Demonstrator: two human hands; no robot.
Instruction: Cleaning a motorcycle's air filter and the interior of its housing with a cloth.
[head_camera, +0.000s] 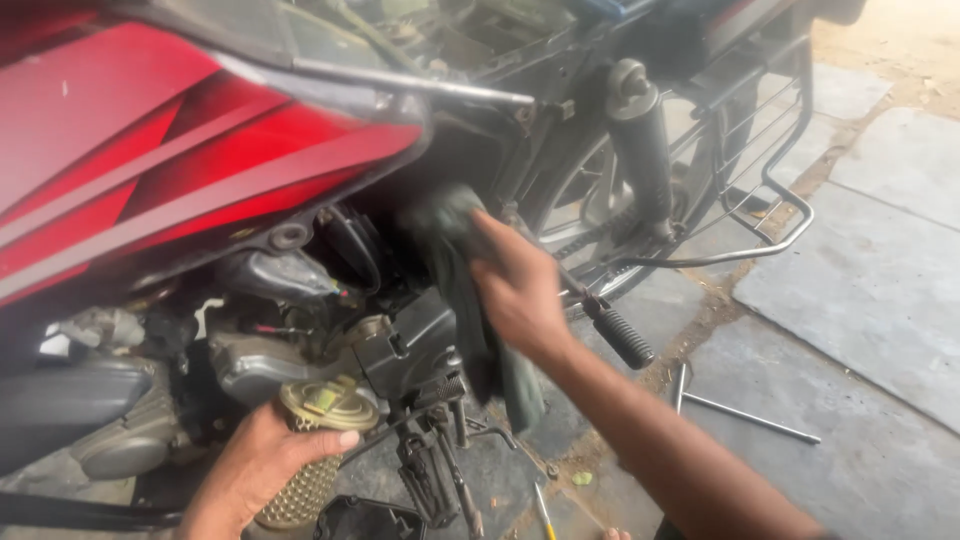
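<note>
**Air filter out, housing being wiped**

Air filter element (318, 440), a cylindrical mesh cartridge with a yellowish metal end cap, sits in the left hand (262, 468) low beside the engine, held away from the bike. The fingers wrap round its mesh body with the thumb lying across the cap rim, so the grip is closed firmly on it. The right hand (518, 292) is pressed into a dark green rag (468, 290), fingers bunched on the cloth, pushing it into the shadowed cavity under the red side panel (190, 150) of the motorcycle, just ahead of the rear shock absorber (640, 140). Part of the rag hangs down past the kick-starter lever (610, 325).

By the look of it, the step in hand is cleaning the opening behind the panel while the cartridge is kept aside. The next move probably calls for drawing the cloth clear without leaving lint or grit inside, then lining the cartridge up squarely with the opening. On the stone paving (860, 290) lie a long metal rod (750, 418) and a screwdriver (543, 510), near the right forearm.
</note>
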